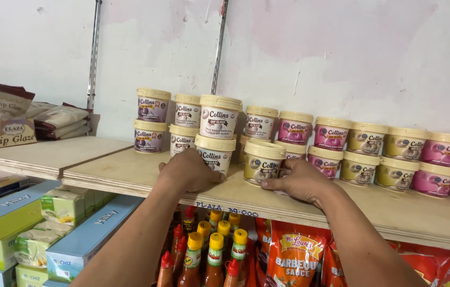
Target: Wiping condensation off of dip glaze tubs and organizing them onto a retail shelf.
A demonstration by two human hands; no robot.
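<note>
My left hand (188, 171) rests on the wooden shelf (129, 175), its fingers against the lower white tub with a cream lid (215, 153); a second such tub is stacked on top of it. My right hand (300, 180) lies on the shelf with fingertips touching the base of an olive-labelled tub (263, 161). Neither hand lifts anything. Rows of cream-lidded tubs, two high, stretch along the back: purple ones (150, 119) at left, pink ones (331, 135) and olive ones toward the right.
Bags and a carton (1, 114) sit on the left shelf section. Below are long blue and green boxes (84, 239), several sauce bottles with yellow and red caps (211, 250), and orange sauce pouches (295, 258). Metal shelf rails run up the white wall.
</note>
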